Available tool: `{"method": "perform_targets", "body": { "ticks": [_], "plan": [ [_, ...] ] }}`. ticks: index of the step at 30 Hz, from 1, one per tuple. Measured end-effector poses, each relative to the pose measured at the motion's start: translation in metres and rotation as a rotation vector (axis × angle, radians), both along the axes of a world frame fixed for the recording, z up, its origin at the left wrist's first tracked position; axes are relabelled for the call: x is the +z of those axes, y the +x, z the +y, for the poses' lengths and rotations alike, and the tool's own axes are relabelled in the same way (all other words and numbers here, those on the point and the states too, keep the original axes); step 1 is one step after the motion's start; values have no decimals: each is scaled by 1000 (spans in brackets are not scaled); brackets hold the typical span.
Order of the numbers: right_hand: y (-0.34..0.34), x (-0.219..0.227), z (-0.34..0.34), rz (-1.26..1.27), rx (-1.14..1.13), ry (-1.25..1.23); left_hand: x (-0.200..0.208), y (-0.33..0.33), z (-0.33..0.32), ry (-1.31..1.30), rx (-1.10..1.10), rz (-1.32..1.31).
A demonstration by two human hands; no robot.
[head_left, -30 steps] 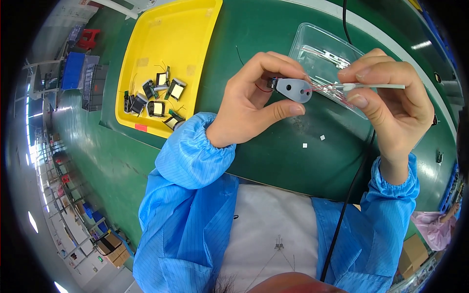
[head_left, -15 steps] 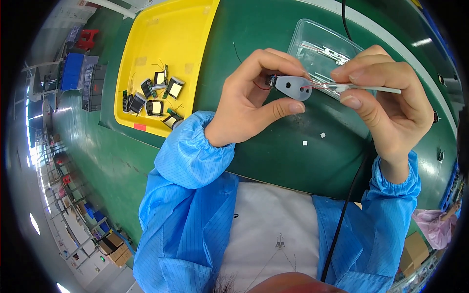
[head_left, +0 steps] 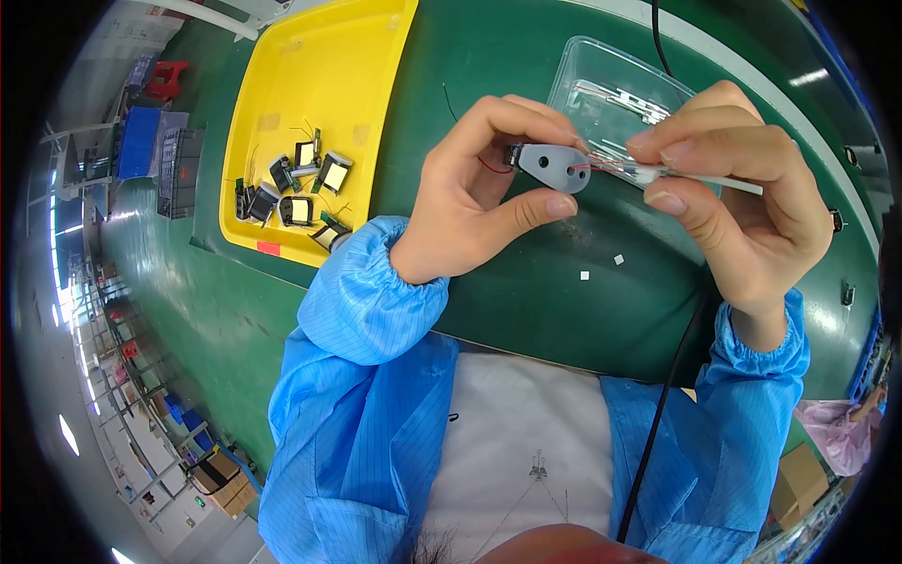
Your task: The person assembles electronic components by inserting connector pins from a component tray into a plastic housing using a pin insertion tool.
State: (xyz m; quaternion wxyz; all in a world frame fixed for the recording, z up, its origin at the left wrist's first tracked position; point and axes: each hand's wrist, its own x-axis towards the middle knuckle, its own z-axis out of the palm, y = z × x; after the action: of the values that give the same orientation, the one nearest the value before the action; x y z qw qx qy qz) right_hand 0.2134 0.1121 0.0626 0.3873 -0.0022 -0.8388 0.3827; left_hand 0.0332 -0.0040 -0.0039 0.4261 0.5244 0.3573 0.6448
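Between the thumb and fingers of my left hand is a small grey teardrop-shaped plastic housing with round holes in its face. A dark part with a red lead sits at its narrow end, beside my palm. Thin red wires run from one hole toward my right hand. That hand pinches a thin white strip with the wires at its left end. Both hands are closed and held above the green table, close together. My fingers partly hide the strip and the wires.
Behind my hands stands a clear plastic box with several white wired strips inside. A yellow tray at the left holds several small black wired assemblies. Two tiny white squares lie on the green mat. A black cable crosses in front.
Both hands have shifted slightly to the left, with the housing and strip still held. The grip of each looks the same.
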Motion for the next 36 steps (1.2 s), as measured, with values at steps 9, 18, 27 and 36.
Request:
{"method": "perform_targets", "body": {
  "ticks": [9,18,27,36],
  "plan": [
    [-1,1,5,-19,38,68,1,-2,0,0,0,20],
    [2,4,6,-28,55,99,2,-3,1,29,-25,37],
    [1,3,8,18,95,146,3,-3,-1,27,-29,12],
    [-1,4,9,28,124,224,2,-5,0,37,-26,45]
  ]
}}
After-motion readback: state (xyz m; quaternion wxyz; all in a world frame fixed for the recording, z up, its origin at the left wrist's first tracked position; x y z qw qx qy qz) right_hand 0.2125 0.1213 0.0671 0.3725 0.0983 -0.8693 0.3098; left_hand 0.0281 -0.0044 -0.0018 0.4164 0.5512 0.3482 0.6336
